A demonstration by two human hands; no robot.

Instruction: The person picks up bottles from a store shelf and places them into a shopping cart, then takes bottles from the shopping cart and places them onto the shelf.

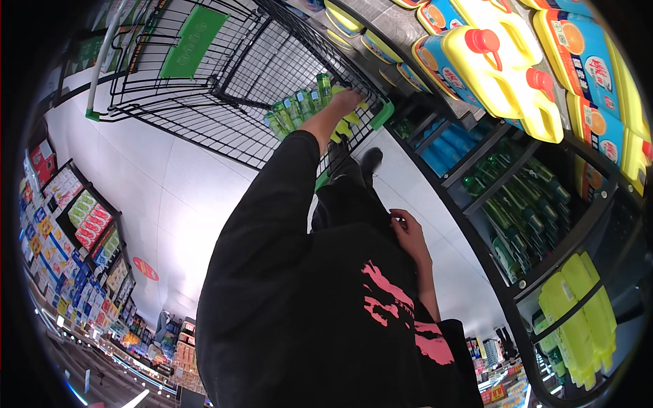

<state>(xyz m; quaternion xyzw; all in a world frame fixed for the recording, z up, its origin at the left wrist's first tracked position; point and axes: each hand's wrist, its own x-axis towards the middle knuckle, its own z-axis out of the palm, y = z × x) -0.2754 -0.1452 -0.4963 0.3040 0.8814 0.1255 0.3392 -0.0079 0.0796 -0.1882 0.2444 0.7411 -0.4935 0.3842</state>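
Note:
My left hand (349, 101) reaches down into a black wire shopping cart (189, 140), over yellow-green bottles (352, 120) at one end of the basket. Its fingers are partly hidden, so whether they grip a bottle cannot be told. Beside that hand several clear green bottles (293, 109) stand in a row against the wire. My right hand (409, 237) hangs by my right thigh, with its fingers loosely bent and apart and nothing visible in it.
To the right, a display holds large yellow jugs (510, 81) with red caps. Its black-framed rack (502, 285) contains green bottles (525, 204) and yellow-green bottles (579, 311). A green panel (195, 43) hangs in the cart. Stocked shelves (66, 255) line the left; people stand far behind.

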